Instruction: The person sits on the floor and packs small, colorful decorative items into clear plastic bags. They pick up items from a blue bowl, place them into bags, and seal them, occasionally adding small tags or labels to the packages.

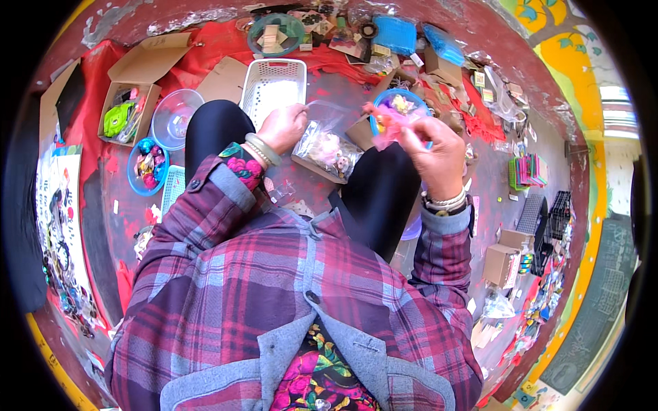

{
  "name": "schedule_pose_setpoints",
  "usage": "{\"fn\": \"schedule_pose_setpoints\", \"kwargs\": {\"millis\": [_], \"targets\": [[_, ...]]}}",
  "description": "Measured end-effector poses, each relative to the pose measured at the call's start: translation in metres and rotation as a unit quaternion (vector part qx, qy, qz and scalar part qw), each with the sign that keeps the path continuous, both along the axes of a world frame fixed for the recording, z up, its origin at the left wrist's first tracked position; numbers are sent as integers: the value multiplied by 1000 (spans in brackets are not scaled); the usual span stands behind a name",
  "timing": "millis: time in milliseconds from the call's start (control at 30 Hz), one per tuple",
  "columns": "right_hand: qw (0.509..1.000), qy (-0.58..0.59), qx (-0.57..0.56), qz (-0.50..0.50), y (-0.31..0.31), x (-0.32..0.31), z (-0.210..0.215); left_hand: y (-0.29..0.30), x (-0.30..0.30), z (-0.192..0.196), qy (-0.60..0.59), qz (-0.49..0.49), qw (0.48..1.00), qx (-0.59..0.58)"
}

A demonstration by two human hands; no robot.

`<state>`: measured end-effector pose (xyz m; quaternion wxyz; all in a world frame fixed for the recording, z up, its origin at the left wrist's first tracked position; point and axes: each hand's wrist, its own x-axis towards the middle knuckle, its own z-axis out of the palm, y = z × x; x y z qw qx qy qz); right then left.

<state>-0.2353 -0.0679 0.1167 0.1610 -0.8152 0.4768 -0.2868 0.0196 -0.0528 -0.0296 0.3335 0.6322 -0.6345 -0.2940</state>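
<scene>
My left hand [282, 129] is closed, its fingertips at the edge of a clear plastic bag [330, 113]. The bag's open end spreads above a cardboard box [319, 170], where pale pink and white fluffy pieces [330, 152] lie inside plastic. My right hand [437, 152] is raised over my right knee and pinches a sheer pink piece [388, 123] with some orange on it. Just behind that piece stands a blue round basket [375, 127] holding yellowish and pink items. The pink piece's exact kind cannot be made out.
A white plastic basket [274, 66] stands ahead of my left knee. To the left are a clear tub [177, 118], a blue bowl of shiny pieces [148, 166] and an open carton [127, 113] with a green item. Small goods and cartons [504, 264] line the right side.
</scene>
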Motion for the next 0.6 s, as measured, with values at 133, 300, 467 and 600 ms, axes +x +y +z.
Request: {"fn": "schedule_pose_setpoints", "kwargs": {"millis": [133, 300, 467, 600], "targets": [[953, 174, -236, 77, 18, 56, 9, 3, -7, 2, -21, -2, 1000, -9], [931, 266, -211, 131, 23, 86, -13, 7, -15, 8, -43, -28, 998, -43], [929, 290, -190, 125, 17, 100, -34, 9, -17, 3, -42, -41, 998, -24], [924, 330, -137, 138, 2, 101, -44, 10, -17, 1, -34, -69, 995, -64]]}}
